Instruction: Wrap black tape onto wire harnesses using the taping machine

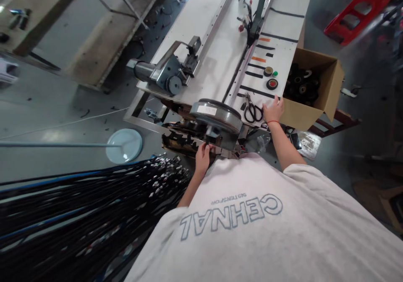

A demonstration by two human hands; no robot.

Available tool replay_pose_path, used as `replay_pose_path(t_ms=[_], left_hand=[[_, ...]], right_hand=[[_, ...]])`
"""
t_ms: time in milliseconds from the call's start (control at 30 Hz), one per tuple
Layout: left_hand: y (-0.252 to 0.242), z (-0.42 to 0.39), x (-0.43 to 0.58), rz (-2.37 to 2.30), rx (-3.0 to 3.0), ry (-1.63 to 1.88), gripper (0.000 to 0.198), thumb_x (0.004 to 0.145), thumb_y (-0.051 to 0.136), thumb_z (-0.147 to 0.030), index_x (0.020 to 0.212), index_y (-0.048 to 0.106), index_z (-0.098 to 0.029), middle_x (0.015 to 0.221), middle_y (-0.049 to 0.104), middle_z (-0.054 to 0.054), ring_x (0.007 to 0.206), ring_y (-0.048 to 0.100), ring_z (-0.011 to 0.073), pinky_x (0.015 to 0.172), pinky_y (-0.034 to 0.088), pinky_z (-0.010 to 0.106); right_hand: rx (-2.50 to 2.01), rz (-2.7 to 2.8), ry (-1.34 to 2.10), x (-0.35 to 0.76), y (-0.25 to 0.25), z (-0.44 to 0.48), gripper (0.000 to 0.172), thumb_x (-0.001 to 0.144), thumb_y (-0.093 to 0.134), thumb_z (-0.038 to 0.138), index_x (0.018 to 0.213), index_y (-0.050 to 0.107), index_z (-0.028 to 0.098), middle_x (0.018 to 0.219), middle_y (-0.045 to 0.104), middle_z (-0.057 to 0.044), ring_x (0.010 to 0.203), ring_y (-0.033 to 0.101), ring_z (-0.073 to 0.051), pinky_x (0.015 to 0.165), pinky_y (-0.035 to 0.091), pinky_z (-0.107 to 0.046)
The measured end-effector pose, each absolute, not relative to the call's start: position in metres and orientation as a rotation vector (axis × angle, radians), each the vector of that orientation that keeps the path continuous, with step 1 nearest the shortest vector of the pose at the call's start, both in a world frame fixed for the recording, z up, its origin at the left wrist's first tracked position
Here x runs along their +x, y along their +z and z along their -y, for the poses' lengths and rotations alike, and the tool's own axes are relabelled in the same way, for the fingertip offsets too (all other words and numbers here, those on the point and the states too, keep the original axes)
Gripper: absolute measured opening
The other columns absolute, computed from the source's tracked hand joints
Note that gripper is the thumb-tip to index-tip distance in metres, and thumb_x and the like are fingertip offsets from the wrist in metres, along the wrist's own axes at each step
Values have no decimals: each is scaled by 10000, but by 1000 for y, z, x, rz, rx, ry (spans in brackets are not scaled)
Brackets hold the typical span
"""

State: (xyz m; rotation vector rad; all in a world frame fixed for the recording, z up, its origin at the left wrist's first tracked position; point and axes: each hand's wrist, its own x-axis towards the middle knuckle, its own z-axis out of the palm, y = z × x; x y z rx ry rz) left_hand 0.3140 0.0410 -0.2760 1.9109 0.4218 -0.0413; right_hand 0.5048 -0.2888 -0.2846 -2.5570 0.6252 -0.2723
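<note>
My left hand [202, 158] is closed in a pinch on a thin black cable [207, 141] just below a round grey reel [216, 114] at the near end of the long white bench [217, 59]. My right hand [273, 109] rests on the bench's near right corner with nothing in it and its fingers lying on the surface. It sits between black-handled scissors [252, 111] and an open cardboard box [315, 89]. My light T-shirt fills the bottom of the view.
Tape rolls [271, 83] and black and orange tape strips lie on the bench. A wire harness [247, 19] sits further along, and a grey motor bracket [166, 74] on the bench's left edge. A big bundle of black cables [78, 219] hangs at left, and the box holds black rolls.
</note>
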Motion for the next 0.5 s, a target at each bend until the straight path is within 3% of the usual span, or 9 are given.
replay_pose_path(t_ms=[100, 200, 300, 500], left_hand=[[-270, -41, 327, -440, 1814, -42, 444, 936, 378, -528, 1026, 611, -161, 973, 720, 116, 936, 682, 225, 920, 515, 367], [-265, -40, 339, -454, 1757, -84, 405, 963, 343, -465, 1026, 604, -161, 916, 725, 103, 873, 696, 211, 847, 547, 347], [-264, -39, 348, -453, 1766, -118, 368, 975, 320, -398, 989, 606, -167, 867, 723, 89, 830, 700, 203, 785, 560, 329], [-268, -38, 361, -548, 1743, -184, 267, 962, 350, -348, 1001, 551, -177, 782, 721, 67, 765, 712, 198, 738, 566, 328]], right_hand=[[-2442, -246, -283, 522, -256, 262, 640, 890, 491, 592, 1349, 473, 147, 1407, 467, -210, 1299, 454, -310, 1067, 379, -496], [-2164, 111, 31, 540, -224, 217, 619, 914, 403, 676, 1211, 567, 159, 1085, 655, -138, 1033, 624, -240, 946, 480, -404], [-1979, 361, 323, 557, -198, 165, 649, 882, 387, 754, 998, 638, 167, 858, 667, -80, 893, 648, -212, 899, 496, -368], [-2011, 646, 518, 593, -191, 79, 628, 836, 479, 770, 750, 643, 169, 705, 591, -50, 955, 619, -229, 987, 443, -393]])
